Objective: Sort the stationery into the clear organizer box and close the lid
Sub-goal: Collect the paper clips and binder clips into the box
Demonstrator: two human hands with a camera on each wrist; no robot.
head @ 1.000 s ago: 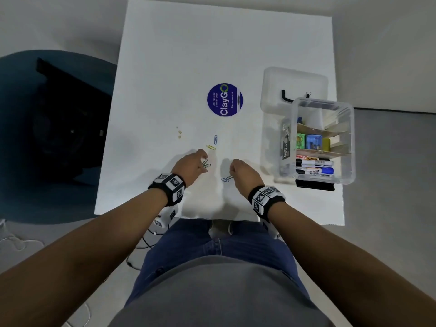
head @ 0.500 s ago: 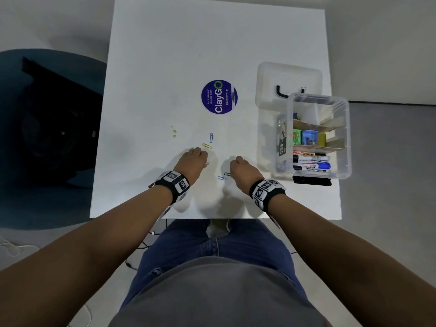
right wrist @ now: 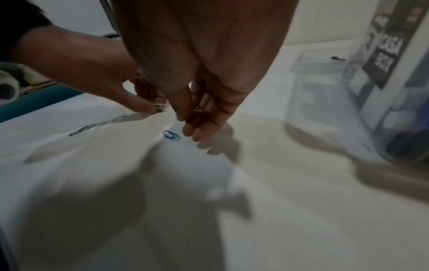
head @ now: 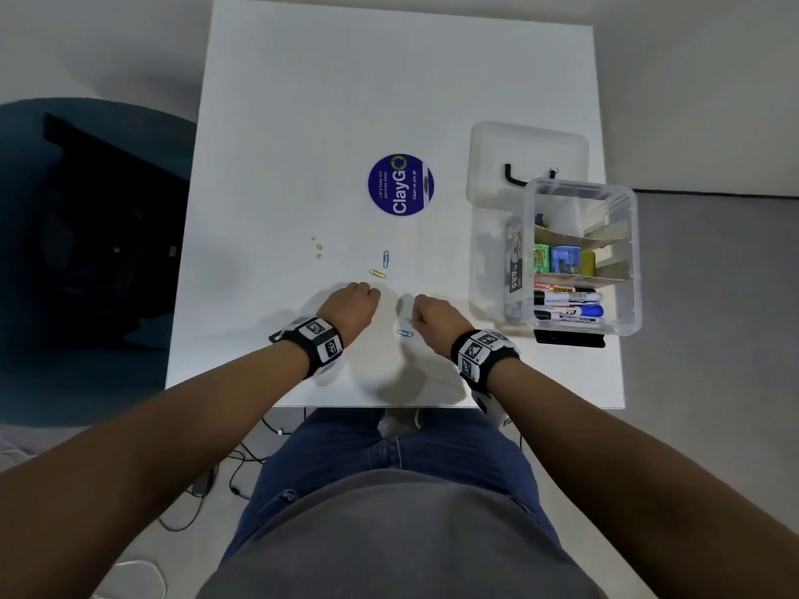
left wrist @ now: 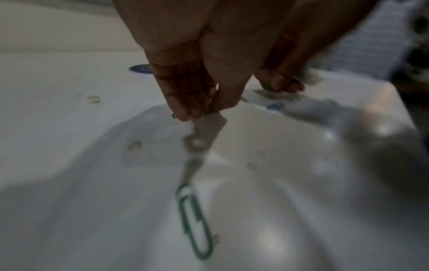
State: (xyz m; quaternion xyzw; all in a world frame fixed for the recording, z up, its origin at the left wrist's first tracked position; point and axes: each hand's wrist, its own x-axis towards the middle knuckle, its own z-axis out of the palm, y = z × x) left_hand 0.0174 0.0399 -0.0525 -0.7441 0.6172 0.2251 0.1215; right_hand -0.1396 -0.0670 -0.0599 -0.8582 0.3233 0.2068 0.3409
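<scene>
Both hands are down at the near part of the white table [head: 302,101], gathering loose paper clips. The left hand [head: 349,308] has its fingertips [left wrist: 185,111] pinched together on a small green clip [left wrist: 174,115] that pokes out just beside them; a second green paper clip [left wrist: 194,225] lies flat on the table nearer the wrist, under the heel of that hand. The right hand [head: 434,318] has its fingers curled with the thumb meeting them, but I cannot tell whether anything is caught in there; a blue paper clip [right wrist: 171,135] lies on the table just beside its fingertips [right wrist: 197,133], apart from them. Just beyond the left knuckles lie a yellow clip [head: 377,274] and another blue clip [head: 386,258]. The clear organizer box [head: 579,257] stands well off to the right of the right hand, already holding markers and small coloured items, with its lid [head: 527,157] lying flat on the table behind it. To do this well, I'd say press each flat clip down at one end so the other tips up, or slide it along the table into the pinch. Gathering several in one palm before going to the box would probably save trips, and thin wire slips easily, so keep the pinch firm on the way.
</scene>
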